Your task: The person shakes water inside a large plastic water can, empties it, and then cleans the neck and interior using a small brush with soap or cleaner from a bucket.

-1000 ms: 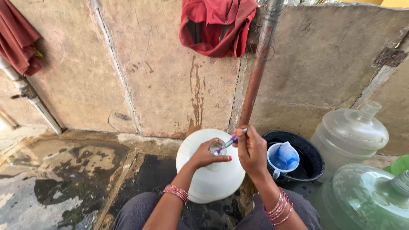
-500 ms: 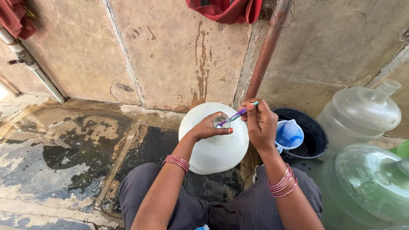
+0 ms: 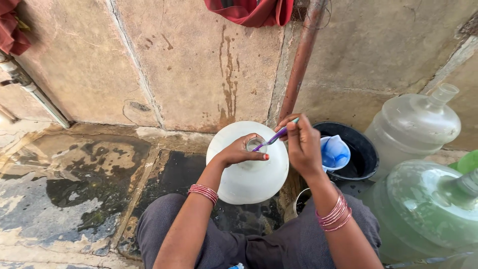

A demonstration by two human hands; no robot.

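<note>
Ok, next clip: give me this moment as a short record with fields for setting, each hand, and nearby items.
setting: wet stone floor against a stained wall, seen from above
left hand: left hand grips the neck of a white water jug
right hand: right hand holds a purple toothbrush, its tip at the jug's mouth
nearby right: black tub with a blue mug inside; two more large clear jugs
behind: rusty pipe; red cloth hanging above
</note>
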